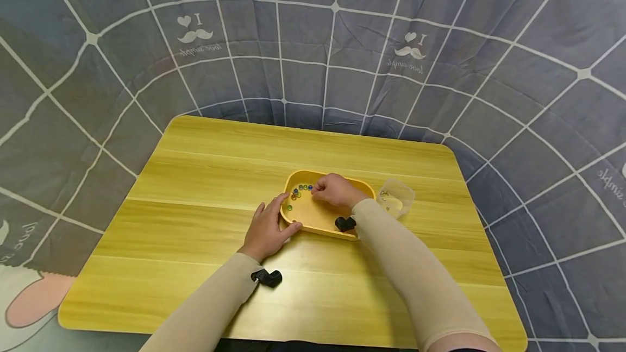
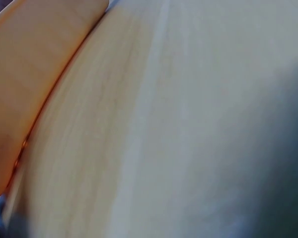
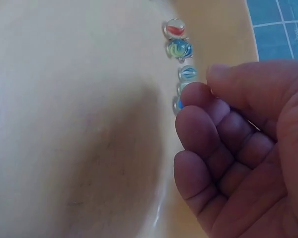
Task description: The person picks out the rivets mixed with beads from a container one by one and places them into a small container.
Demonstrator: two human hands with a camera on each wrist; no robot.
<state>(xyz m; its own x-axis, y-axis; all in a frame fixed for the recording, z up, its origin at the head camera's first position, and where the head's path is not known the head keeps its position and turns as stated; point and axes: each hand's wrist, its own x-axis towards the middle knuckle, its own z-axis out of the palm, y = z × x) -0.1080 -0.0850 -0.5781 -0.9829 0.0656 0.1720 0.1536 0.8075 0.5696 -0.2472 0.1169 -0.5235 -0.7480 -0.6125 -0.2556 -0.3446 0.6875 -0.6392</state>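
Note:
A shallow yellow tray (image 1: 313, 227) lies on the table, with several glass marbles (image 1: 295, 191) along its left and far inner edges. My left hand (image 1: 266, 232) rests at the tray's near left corner, thumb on the front rim and fingers on the left side. Inside the tray is my right hand (image 1: 337, 191), fingers curled, beside the marbles at the far wall. In the right wrist view, the thumb and index finger of that hand (image 3: 238, 139) come close together by a blue marble (image 3: 178, 104), partly hidden by the index fingertip. Whether they pinch it cannot be told.
A clear plastic container (image 1: 396, 198) with a few small things in it stands just right of the tray. The wood-grain table (image 1: 235, 156) extends around both. A grey checked curtain (image 1: 313, 80) hangs behind the table.

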